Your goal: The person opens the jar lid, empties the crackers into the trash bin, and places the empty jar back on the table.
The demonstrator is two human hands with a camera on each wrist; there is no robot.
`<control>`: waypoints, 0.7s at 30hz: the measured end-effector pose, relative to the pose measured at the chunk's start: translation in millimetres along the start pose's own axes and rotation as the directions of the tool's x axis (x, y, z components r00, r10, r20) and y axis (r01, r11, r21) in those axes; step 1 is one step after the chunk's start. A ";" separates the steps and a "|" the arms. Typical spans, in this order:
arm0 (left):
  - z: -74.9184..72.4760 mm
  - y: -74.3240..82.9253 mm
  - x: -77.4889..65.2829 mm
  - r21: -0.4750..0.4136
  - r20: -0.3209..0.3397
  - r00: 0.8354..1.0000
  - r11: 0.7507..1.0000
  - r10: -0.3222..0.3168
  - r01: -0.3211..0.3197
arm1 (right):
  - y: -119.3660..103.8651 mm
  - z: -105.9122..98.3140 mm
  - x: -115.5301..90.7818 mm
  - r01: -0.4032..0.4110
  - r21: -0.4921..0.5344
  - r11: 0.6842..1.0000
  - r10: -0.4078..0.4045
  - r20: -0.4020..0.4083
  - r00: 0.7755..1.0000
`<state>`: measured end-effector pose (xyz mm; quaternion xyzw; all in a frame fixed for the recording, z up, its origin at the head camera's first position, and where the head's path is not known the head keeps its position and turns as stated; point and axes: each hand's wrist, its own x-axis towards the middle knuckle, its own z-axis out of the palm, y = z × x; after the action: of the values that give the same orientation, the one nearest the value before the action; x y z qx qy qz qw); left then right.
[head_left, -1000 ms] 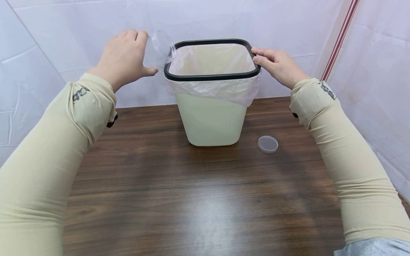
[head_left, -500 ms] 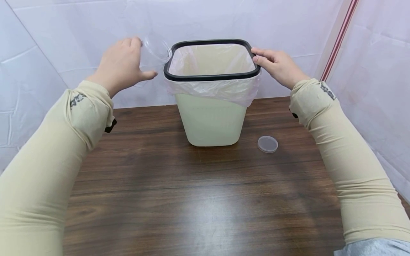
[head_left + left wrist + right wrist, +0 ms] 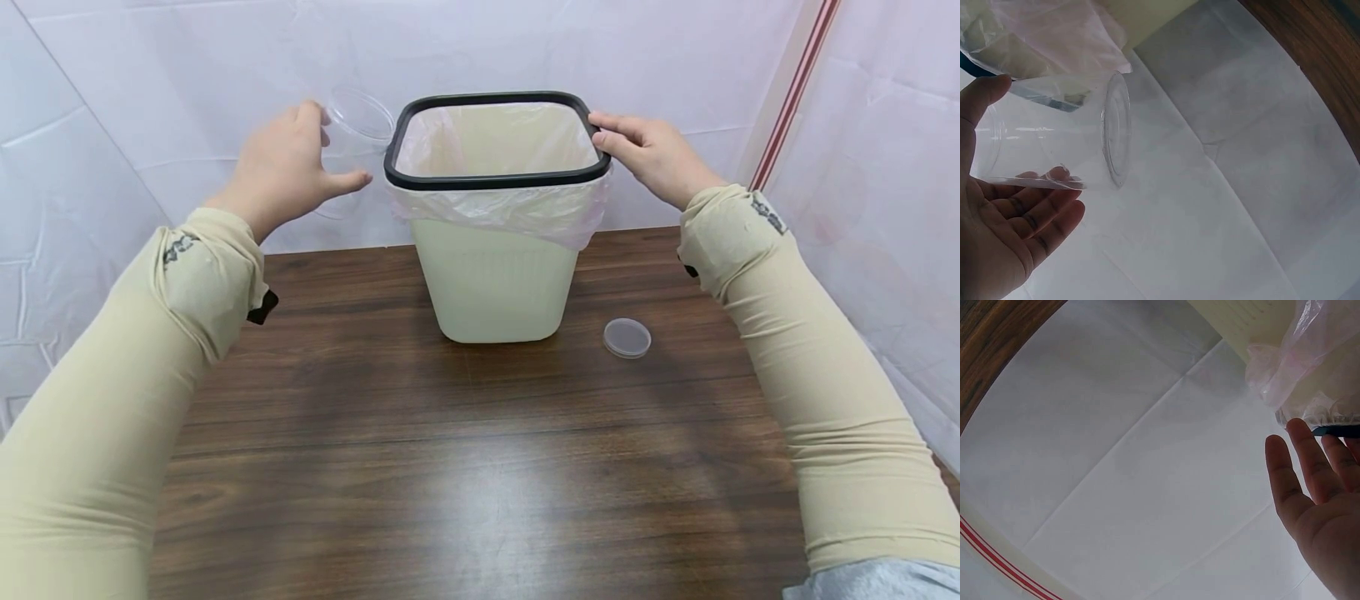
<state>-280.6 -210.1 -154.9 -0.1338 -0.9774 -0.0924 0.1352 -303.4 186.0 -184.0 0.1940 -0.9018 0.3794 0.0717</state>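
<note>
A clear plastic jar (image 3: 1054, 137) is in my left hand (image 3: 288, 171), held between the thumb and the curled fingers, beside the left edge of a pale green trash bin (image 3: 498, 279). Its round mouth (image 3: 362, 115) faces up in the head view, and most of the see-through body shows only faintly there. On the other side, my right hand (image 3: 645, 150) rests its fingertips and thumb on the right of the bin's black rim (image 3: 495, 180). The right wrist view shows these fingers fairly straight. A thin pinkish bag (image 3: 525, 212) lines the bin and folds over its outside.
A round clear lid (image 3: 627, 337) lies flat on the dark wooden table (image 3: 480, 467), to the right of the bin's base. White sheeting (image 3: 480, 42) hangs close behind the bin and along both sides.
My left hand has moved down and slightly left with the jar, away from the bin's opening, and the jar has turned more upright. The right hand, bin and lid keep their places.
</note>
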 end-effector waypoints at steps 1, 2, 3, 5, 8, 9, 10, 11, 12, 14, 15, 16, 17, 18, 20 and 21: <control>0.6 0.1 -0.1 -0.010 0.001 1.000 1.000 -0.004 0.004 | -0.5 0.0 -0.3 -0.001 0.000 1.000 0.001 0.002 1.000; 1.2 0.1 0.0 -0.021 0.004 1.000 1.000 -0.010 0.010 | -0.7 -0.2 -0.5 -0.002 0.002 1.000 0.002 0.004 1.000; 1.7 0.1 0.0 -0.031 0.008 1.000 0.999 -0.017 0.017 | -0.9 -0.2 -0.5 -0.004 0.004 1.000 0.004 0.005 1.000; 2.8 -0.1 -0.1 -0.059 0.015 0.999 0.998 -0.030 0.031 | -1.1 -0.3 -0.5 -0.007 0.005 1.000 0.007 0.005 1.000; 4.8 -1.1 -0.6 -0.099 0.022 0.999 0.994 -0.045 0.047 | -0.2 -0.3 0.1 -0.013 0.003 1.000 0.013 0.003 1.000; 5.3 -1.3 -0.9 -0.115 0.025 0.999 0.992 -0.046 0.049 | -0.2 -0.3 0.0 -0.016 0.002 1.000 0.016 0.003 1.000; 6.0 -1.6 -1.1 -0.131 0.028 0.998 0.990 -0.050 0.053 | -0.1 -0.4 -0.1 -0.017 0.001 1.000 0.017 0.003 1.000; 6.8 -1.8 -1.3 -0.143 0.028 0.998 0.988 -0.051 0.055 | 0.0 -0.4 -0.1 -0.018 -0.001 1.000 0.018 0.004 1.000; 7.5 -2.1 -1.7 -0.157 0.029 0.998 0.986 -0.052 0.056 | 0.0 -0.4 -0.1 -0.018 -0.001 1.000 0.018 0.005 1.000; 9.1 -2.7 -2.2 -0.182 0.029 0.998 0.981 -0.056 0.060 | -0.7 -0.6 -0.9 -0.017 0.000 1.000 0.017 0.005 1.000; 9.8 -2.9 -2.6 -0.194 0.030 0.998 0.979 -0.057 0.062 | -0.7 -0.7 -0.9 -0.015 0.000 1.000 0.015 0.004 1.000; 10.7 -3.2 -3.1 -0.203 0.029 0.998 0.977 -0.060 0.065 | -0.6 -0.8 -0.9 -0.012 -0.001 1.000 0.012 0.004 1.000; 11.4 -3.4 -3.6 -0.212 0.030 0.998 0.975 -0.060 0.065 | -0.7 -0.8 -1.0 -0.010 -0.002 1.000 0.010 0.003 1.000; 12.3 -3.8 -4.1 -0.219 0.032 0.998 0.974 -0.061 0.066 | -0.8 -0.9 -1.1 -0.008 -0.002 1.000 0.008 0.002 1.000; 13.8 -4.1 -5.2 -0.229 0.037 0.997 0.971 -0.067 0.073 | -0.8 -0.9 -1.4 -0.006 -0.004 1.000 0.006 0.000 1.000; 14.6 -4.4 -5.9 -0.238 0.041 0.997 0.968 -0.069 0.077 | -0.7 -1.0 -1.5 -0.005 -0.004 1.000 0.005 0.000 1.000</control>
<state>-279.9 -212.4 -171.1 -0.1146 -0.9654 -0.2123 0.0987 -301.6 186.6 -183.2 0.1915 -0.9031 0.3778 0.0711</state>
